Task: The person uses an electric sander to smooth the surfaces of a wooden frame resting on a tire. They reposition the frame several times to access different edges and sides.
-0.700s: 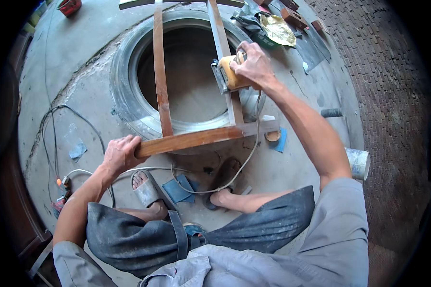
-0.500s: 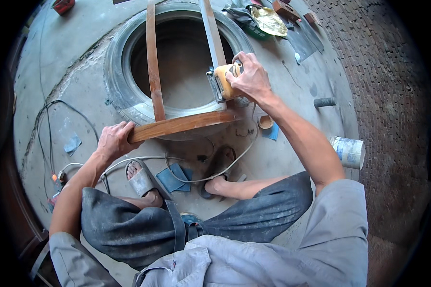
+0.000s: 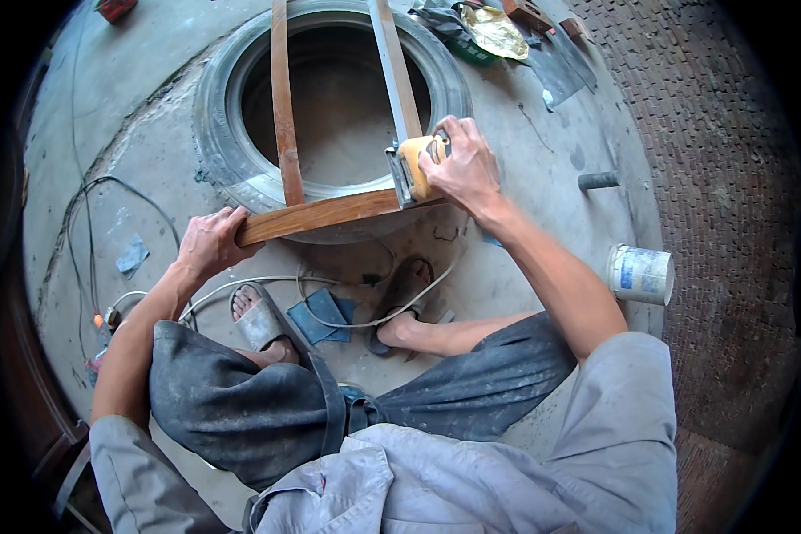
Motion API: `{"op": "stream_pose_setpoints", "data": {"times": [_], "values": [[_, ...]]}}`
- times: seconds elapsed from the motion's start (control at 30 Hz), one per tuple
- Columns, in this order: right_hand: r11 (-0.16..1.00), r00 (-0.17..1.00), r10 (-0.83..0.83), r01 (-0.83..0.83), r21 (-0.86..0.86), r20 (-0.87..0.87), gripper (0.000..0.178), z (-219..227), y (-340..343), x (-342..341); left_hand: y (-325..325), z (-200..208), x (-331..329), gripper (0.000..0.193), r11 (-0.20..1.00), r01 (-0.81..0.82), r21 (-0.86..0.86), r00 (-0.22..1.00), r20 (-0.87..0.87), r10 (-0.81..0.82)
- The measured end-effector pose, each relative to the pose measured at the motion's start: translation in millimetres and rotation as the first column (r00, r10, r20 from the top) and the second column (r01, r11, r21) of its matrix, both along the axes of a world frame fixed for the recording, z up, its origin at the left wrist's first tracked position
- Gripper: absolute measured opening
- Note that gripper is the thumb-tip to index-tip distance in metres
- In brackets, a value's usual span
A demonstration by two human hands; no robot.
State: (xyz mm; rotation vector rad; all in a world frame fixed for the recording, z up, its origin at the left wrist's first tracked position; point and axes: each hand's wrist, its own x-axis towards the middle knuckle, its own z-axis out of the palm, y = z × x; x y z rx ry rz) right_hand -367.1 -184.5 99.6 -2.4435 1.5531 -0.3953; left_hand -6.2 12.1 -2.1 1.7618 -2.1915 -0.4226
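Note:
A wooden frame (image 3: pixel 334 212) with a near rail and two long bars lies across an old tire (image 3: pixel 214 147) on the floor. My left hand (image 3: pixel 212 238) is closed around the left end of the near rail. My right hand (image 3: pixel 463 165) grips a yellow power sander (image 3: pixel 418 162) from above. The sander stands tilted on its side, its flat pad facing left, at the corner where the right bar meets the near rail. It hides part of that corner, and the rail's right end is mostly covered by the sander and my hand.
Between my sandaled feet lie blue sandpaper sheets (image 3: pixel 319 316), with a pale cord (image 3: pixel 427 289) looping over the floor. A white bucket (image 3: pixel 641 274) lies tipped at right, near a dark tube (image 3: pixel 599 181). Dark cables (image 3: pixel 89 205) run at left. Bags (image 3: pixel 489 31) and brick paving (image 3: pixel 712 178) are beyond.
My right hand has brought the sander slightly nearer to me along the frame's right corner. My left hand keeps its hold on the rail. The whole view has shifted slightly.

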Motion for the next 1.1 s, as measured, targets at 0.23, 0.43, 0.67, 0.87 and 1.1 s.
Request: {"op": "stream_pose_setpoints", "data": {"times": [0.23, 0.43, 0.67, 0.87, 1.1], "values": [[0.957, 0.957, 0.289, -0.289, -0.041, 0.000, 0.041, 7, -2, -78, -2, -4, -1, 0.042, 1.000, 0.003, -0.026, 1.000, 0.001, -0.003], [0.824, 0.821, 0.567, -0.566, 0.030, -0.068, 0.037, 26, 7, -81, -1, -10, 3, 0.039, 0.999, 0.004, -0.040, 1.000, 0.009, -0.003], [0.728, 0.730, 0.683, -0.675, 0.119, -0.036, 0.031, 33, 22, -34, -1, -1, 1, 0.038, 1.000, 0.005, -0.028, 1.000, -0.009, -0.005], [0.716, 0.715, 0.697, -0.690, 0.108, -0.052, 0.034, 36, 6, -71, -2, -7, 2, 0.037, 1.000, 0.009, -0.023, 1.000, 0.019, -0.008], [0.645, 0.647, 0.762, -0.751, 0.140, -0.042, 0.035, 36, 24, -18, -2, -6, 0, 0.037, 1.000, 0.010, -0.026, 1.000, 0.019, -0.009]]}}
